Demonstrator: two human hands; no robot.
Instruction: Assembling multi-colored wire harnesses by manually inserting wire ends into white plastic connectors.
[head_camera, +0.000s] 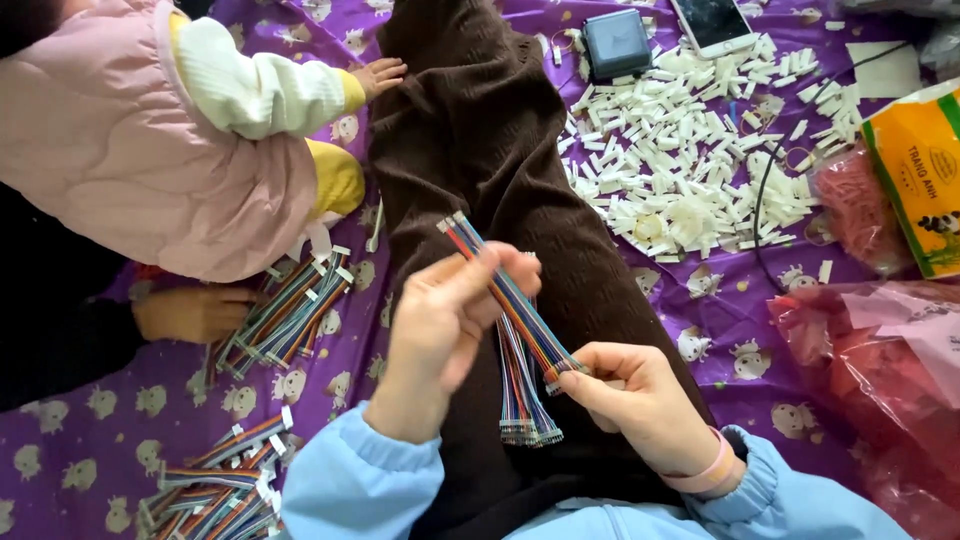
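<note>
I have the left hand (440, 320) and right hand (630, 395) both pinching a flat rainbow-coloured ribbon-wire bundle (510, 300) over the brown lap, mid-sorting; aligning ends seems next.

Both hands are gripping a multicoloured ribbon cable (505, 295), left hand (440, 325) high, right hand (635, 395) low. More cable bundles (285, 315) are lying on the purple cloth (720, 320).

Light-blue cuffed sleeves (350, 470), pink wristband (710, 470), dark brown ribbed trousers (480, 150)
</note>
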